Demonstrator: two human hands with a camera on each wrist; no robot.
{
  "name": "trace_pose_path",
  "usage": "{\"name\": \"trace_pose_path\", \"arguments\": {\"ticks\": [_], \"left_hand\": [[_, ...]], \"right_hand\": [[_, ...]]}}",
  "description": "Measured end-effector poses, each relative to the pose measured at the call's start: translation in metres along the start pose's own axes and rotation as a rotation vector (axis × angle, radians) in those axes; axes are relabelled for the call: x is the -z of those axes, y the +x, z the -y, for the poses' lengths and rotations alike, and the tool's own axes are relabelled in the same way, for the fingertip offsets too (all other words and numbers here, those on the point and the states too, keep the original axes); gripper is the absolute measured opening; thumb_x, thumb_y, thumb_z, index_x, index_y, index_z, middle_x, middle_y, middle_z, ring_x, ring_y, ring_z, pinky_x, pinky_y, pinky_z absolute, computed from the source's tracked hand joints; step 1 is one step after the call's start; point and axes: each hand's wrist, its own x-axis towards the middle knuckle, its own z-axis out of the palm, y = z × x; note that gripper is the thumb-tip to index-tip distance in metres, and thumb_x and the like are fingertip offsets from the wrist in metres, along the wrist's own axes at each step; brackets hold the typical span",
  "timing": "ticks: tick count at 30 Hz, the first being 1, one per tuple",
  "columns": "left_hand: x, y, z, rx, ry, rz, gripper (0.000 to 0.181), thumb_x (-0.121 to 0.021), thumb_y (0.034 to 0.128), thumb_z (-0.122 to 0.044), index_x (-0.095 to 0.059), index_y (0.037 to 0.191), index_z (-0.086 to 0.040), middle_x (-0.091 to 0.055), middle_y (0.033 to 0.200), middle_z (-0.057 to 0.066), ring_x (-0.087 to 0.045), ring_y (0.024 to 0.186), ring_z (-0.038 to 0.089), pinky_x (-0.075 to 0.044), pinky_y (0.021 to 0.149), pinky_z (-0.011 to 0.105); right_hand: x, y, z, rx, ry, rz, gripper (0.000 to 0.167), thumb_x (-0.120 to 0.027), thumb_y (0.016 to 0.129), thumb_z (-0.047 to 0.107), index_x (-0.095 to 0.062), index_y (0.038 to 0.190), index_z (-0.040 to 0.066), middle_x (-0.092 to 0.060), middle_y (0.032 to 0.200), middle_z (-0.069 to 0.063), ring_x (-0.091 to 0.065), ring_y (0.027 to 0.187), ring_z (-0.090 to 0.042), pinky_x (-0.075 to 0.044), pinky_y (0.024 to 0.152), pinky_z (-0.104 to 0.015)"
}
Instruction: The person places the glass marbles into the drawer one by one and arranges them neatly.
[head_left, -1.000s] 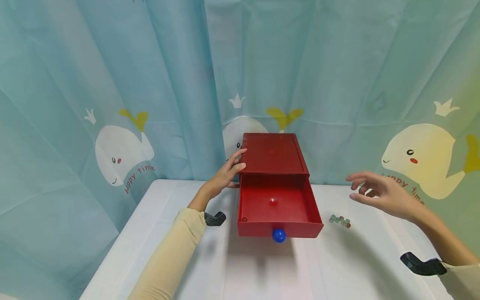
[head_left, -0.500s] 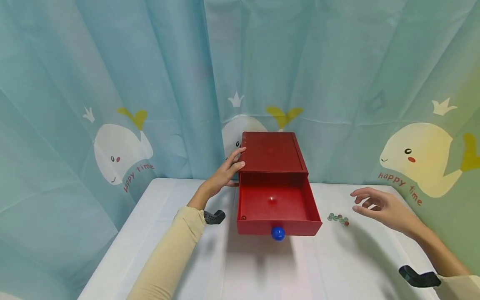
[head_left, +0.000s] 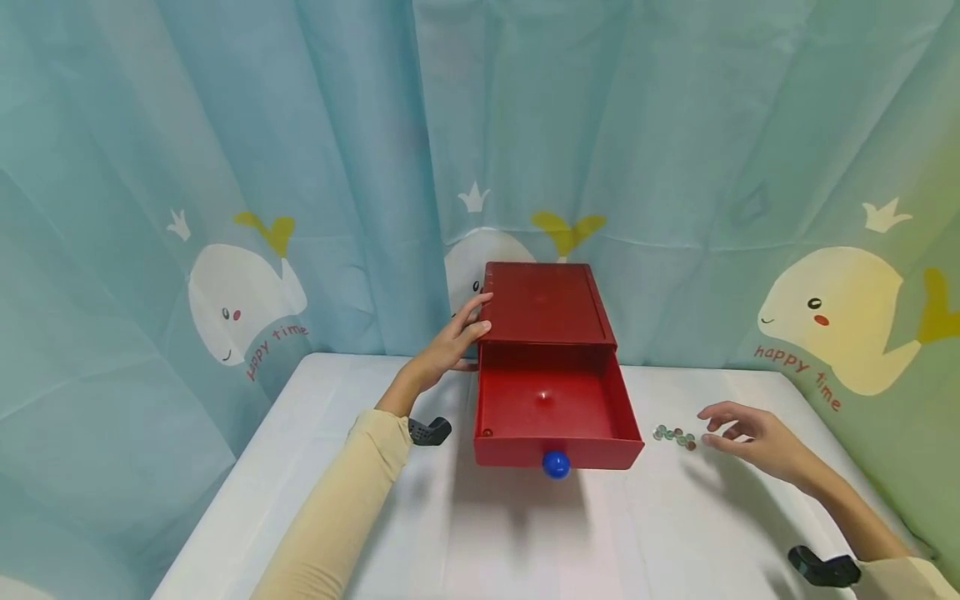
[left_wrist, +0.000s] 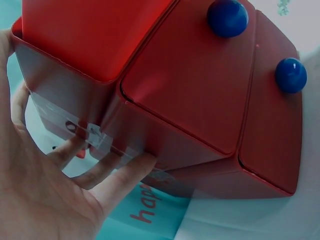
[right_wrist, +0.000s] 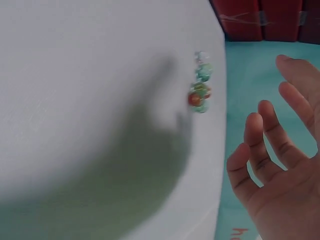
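A red drawer cabinet (head_left: 551, 302) stands at the back of the table, its top drawer (head_left: 558, 452) pulled out by a blue knob's side. My left hand (head_left: 444, 350) rests on the cabinet's left side with its fingers extended; in the left wrist view its fingertips (left_wrist: 142, 162) touch the taped side wall. One small brownish marble (head_left: 487, 432) lies in the drawer's front left corner. To the right, several green, clear and reddish glass marbles (head_left: 675, 437) sit clustered on the table. My right hand (head_left: 765, 442) hovers just right of them, fingers loosely bent, holding nothing.
Below the pulled-out drawer, two shut drawers with blue knobs (left_wrist: 291, 75) show in the left wrist view. A white cloth covers the table (head_left: 405, 533). Behind it hangs a blue-green curtain (head_left: 675, 167) printed with whales.
My right hand has come down toward the table and closer to the marbles. The left hand stays against the cabinet, and the drawer keeps its position.
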Motion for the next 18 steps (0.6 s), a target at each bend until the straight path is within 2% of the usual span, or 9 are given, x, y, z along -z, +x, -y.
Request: {"name": "trace_pose_path", "arguments": {"ticks": [5, 8, 13, 18], "left_hand": [[0.000, 0.001, 0.000, -0.002, -0.002, 0.002, 0.064, -0.050, 0.1002, -0.045, -0.025, 0.159, -0.046, -0.022, 0.165, 0.005, -0.035, 0.145, 0.033, -0.051, 0.098, 0.061], [0.000, 0.002, 0.000, -0.003, 0.000, 0.001, 0.064, -0.050, 0.1001, -0.045, -0.025, 0.159, -0.046, -0.021, 0.165, 0.006, -0.035, 0.145, 0.032, -0.051, 0.098, 0.061], [0.000, 0.002, 0.000, -0.006, 0.005, 0.003, 0.065, -0.050, 0.1004, -0.044, -0.025, 0.160, -0.045, -0.023, 0.164, 0.006, -0.035, 0.145, 0.033, -0.051, 0.098, 0.061], [0.000, 0.001, 0.001, 0.003, 0.013, 0.001, 0.065, -0.050, 0.1003, -0.045, -0.024, 0.160, -0.045, -0.024, 0.164, 0.006, -0.036, 0.145, 0.033, -0.052, 0.098, 0.060]], "right_hand": [[-0.008, 0.002, -0.013, 0.068, -0.007, 0.001, 0.025, -0.078, 0.088, 0.002, -0.070, 0.112, 0.005, -0.070, 0.097, -0.006, -0.065, 0.084, -0.006, -0.052, 0.070, -0.022], [-0.012, 0.002, -0.020, 0.083, -0.012, 0.012, 0.025, -0.078, 0.087, 0.001, -0.070, 0.111, 0.003, -0.071, 0.094, -0.005, -0.064, 0.083, -0.005, -0.051, 0.069, -0.021], [-0.017, 0.003, -0.026, 0.067, -0.045, 0.035, 0.025, -0.080, 0.086, 0.002, -0.071, 0.109, 0.006, -0.070, 0.089, -0.004, -0.061, 0.078, -0.005, -0.050, 0.066, -0.022], [-0.023, 0.003, -0.026, 0.013, -0.071, 0.060, 0.022, -0.080, 0.085, 0.004, -0.071, 0.105, 0.008, -0.068, 0.086, -0.001, -0.057, 0.071, -0.005, -0.047, 0.062, -0.024]]}}
